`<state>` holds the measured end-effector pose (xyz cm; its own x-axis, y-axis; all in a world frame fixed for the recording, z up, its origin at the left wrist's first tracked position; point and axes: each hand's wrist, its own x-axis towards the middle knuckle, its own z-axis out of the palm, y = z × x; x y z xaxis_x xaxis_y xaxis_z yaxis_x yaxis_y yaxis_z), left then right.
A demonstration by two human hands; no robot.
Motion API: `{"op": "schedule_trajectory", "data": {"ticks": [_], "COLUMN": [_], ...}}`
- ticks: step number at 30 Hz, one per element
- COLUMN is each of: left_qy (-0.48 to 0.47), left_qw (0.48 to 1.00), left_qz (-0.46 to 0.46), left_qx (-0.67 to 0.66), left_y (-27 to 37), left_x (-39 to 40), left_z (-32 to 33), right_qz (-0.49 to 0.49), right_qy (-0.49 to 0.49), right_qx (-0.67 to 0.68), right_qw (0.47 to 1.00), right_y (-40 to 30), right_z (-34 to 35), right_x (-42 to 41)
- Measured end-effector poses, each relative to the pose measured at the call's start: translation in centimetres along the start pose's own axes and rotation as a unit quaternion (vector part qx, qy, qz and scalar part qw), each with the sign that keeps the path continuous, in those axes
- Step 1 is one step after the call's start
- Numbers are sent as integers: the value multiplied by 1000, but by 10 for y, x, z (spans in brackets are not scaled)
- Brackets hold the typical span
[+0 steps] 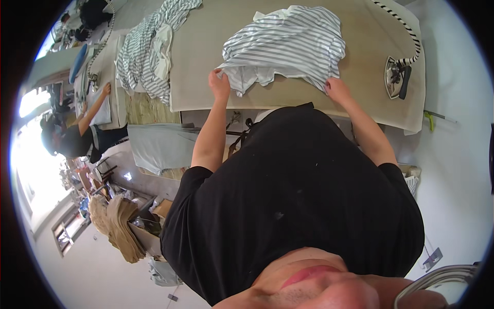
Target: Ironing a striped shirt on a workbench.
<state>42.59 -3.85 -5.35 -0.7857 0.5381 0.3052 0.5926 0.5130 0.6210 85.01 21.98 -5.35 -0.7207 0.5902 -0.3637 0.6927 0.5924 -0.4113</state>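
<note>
A striped white-and-grey garment (285, 46) lies rumpled on the cloth-covered ironing table (200, 42), with a plain white part showing at its far edge. My left hand (220, 84) pinches the garment's near left corner. At the near right corner, my right hand (337, 89) grips the striped edge between thumb and fingers. Between the hands, the near edge hangs loose in folds and shows its pale inner side. An electric iron (396, 78) with a black handle rests at the table's right, its striped cord running to the far edge.
More striped garments (142, 58) are heaped left of the table. A grey cloth (162, 145) hangs over a lower surface. A co-worker (77, 135) reaches over another ironing table at the far left. Brown cloths (121, 228) drape over a box behind on the left. A white wall (455, 154) stands right.
</note>
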Motion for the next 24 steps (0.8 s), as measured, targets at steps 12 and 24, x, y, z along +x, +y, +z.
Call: {"op": "schedule_trajectory", "data": {"ticks": [12,24], "left_qy": [-56,-199], "left_qw": [909,979], "left_qz": [-382,51], "left_qx": [-157,-23], "left_y": [-18,12], "left_x": [-18,53], "left_z": [23,-91], "right_qz": [-73,29], "right_qy": [40,162], "right_qx": [-10,95], "right_qw": [996,982], "right_y": [11,53], "right_z": [1,-151], "right_x": [6,-51]}}
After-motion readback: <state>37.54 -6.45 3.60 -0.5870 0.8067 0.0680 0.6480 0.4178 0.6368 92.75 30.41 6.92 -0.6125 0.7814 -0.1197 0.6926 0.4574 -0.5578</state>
